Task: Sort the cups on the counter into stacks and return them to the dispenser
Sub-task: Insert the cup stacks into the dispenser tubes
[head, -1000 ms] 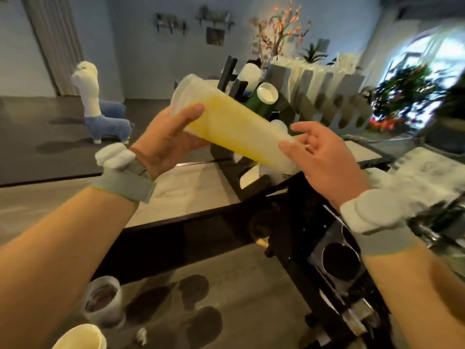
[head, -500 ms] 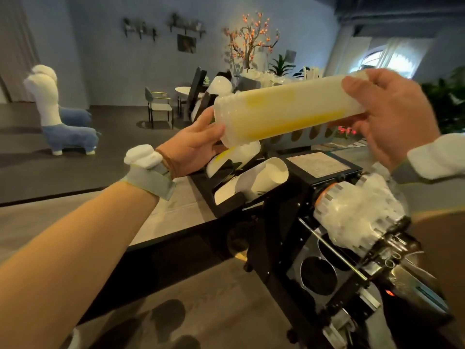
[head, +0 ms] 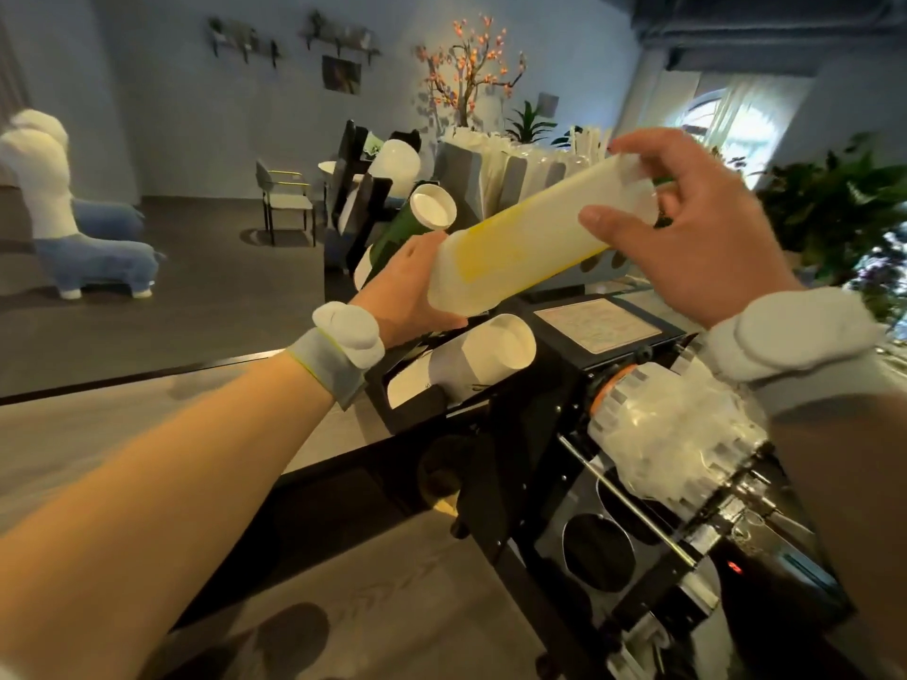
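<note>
A long stack of translucent cups with yellow print (head: 515, 252) hangs slanted above the black cup dispenser (head: 495, 390). My left hand (head: 412, 292) cups its lower, wide end from below. My right hand (head: 697, 238) grips its upper, narrow end. In the dispenser below lies a white paper cup stack (head: 491, 350) with its mouth towards me. Further back a dark green stack (head: 417, 223) and another white stack (head: 395, 162) lean in their slots.
A sealing machine (head: 687, 483) with a clear film roll (head: 672, 434) stands at the right, below my right wrist. Grey holders with lids and straws (head: 510, 174) stand behind the dispenser. The wooden counter (head: 147, 424) runs to the left. Chairs and a llama figure (head: 64, 218) are beyond.
The stack's narrow end has swung up and over to the right with my right hand. It now tilts more steeply over the dispenser, and my left hand holds its wide end lower.
</note>
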A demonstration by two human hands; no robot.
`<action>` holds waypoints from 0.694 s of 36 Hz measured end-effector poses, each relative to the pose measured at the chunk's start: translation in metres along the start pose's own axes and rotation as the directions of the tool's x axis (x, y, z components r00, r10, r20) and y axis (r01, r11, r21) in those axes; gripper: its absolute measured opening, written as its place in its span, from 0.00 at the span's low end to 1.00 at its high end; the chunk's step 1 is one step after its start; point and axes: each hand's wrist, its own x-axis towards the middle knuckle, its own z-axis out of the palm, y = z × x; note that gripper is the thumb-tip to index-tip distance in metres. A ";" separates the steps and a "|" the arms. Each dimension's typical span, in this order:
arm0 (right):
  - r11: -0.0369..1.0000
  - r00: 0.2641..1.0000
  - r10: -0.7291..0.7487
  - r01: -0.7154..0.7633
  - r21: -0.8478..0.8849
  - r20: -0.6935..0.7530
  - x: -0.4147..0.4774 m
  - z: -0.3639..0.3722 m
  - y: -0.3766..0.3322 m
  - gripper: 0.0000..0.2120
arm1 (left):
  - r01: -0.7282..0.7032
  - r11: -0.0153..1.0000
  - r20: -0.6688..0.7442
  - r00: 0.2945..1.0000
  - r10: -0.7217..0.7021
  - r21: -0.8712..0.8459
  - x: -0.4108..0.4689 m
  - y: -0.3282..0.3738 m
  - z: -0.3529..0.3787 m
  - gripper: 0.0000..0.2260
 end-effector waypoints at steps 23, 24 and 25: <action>0.982 0.994 -0.088 0.098 -0.161 0.068 0.004 0.054 0.029 0.26 | 0.108 0.991 -0.065 0.991 -0.113 -0.081 0.013 -0.029 0.036 0.41; 0.982 0.995 -0.082 0.092 -0.165 0.062 0.005 0.056 0.028 0.26 | 0.096 0.993 -0.069 0.992 -0.101 -0.072 0.012 -0.030 0.036 0.41; 0.983 0.995 -0.075 0.084 -0.164 0.059 0.006 0.058 0.027 0.26 | 0.086 0.994 -0.071 0.993 -0.091 -0.068 0.012 -0.031 0.036 0.40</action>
